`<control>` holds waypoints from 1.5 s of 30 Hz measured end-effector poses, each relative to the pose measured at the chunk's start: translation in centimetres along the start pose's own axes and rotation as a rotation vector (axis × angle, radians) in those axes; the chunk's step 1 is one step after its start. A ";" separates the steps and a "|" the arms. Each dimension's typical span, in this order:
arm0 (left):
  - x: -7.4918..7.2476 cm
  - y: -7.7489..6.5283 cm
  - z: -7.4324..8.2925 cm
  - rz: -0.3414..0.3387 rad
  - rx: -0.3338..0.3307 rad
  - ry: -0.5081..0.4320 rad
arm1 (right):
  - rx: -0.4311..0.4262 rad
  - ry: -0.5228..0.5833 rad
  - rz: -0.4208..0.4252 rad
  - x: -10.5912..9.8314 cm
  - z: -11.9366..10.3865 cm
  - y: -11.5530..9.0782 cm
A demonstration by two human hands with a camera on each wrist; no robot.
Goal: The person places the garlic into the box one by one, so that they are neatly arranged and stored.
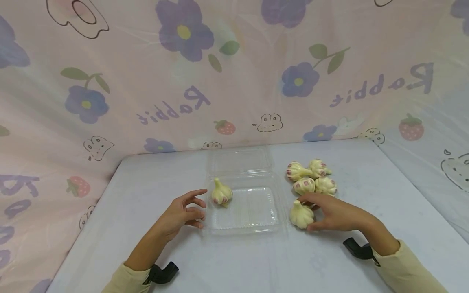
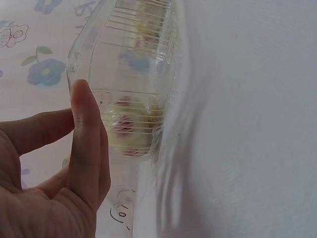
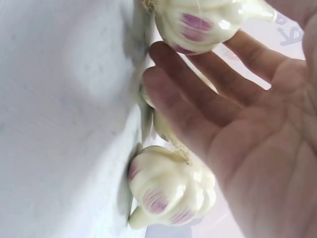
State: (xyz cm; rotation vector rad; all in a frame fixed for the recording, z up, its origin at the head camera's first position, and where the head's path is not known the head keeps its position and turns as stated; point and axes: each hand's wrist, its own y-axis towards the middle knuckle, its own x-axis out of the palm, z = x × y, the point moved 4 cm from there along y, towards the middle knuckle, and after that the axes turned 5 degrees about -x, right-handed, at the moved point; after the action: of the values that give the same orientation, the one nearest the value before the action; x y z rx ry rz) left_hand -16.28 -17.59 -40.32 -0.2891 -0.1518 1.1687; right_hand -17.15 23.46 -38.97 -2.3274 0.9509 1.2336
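A clear plastic clamshell box [image 1: 243, 230] lies with its lid folded back on the white table. One garlic bulb [image 1: 221, 193] sits at the box's left side; it shows through the ribbed wall in the left wrist view. My left hand [image 1: 185, 211] is beside that wall, fingers loosely bent and holding nothing. Right of the box, my right hand [image 1: 335, 212] reaches around another garlic bulb [image 1: 301, 215], its thumb and fingers spread at the bulb's side. In the right wrist view, nearly straight fingers [image 3: 183, 106] extend behind this bulb.
Several more garlic bulbs [image 1: 305, 185] with purple patches are clustered just behind my right hand. The clear lid [image 1: 239, 160] lies toward the back of the table. A printed curtain [image 1: 242, 81] hangs behind it and along the sides.
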 end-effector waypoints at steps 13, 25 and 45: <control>0.0 -0.1 0.1 0.011 -0.005 0.006 | -0.001 -0.007 0.134 -0.1 -0.4 0.3; 0.0 0.0 -0.2 0.014 0.002 0.003 | -0.024 -0.022 0.193 -0.6 -0.9 0.1; 0.0 0.2 -0.2 0.025 -0.025 0.008 | -0.009 -0.097 0.260 -2.3 -1.5 -0.6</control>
State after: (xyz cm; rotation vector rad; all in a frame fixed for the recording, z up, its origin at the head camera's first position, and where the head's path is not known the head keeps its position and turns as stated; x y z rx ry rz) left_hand -16.37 -17.61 -40.60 -0.3181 -0.1561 1.1911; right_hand -16.79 23.95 -36.24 -2.1791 1.2461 1.4365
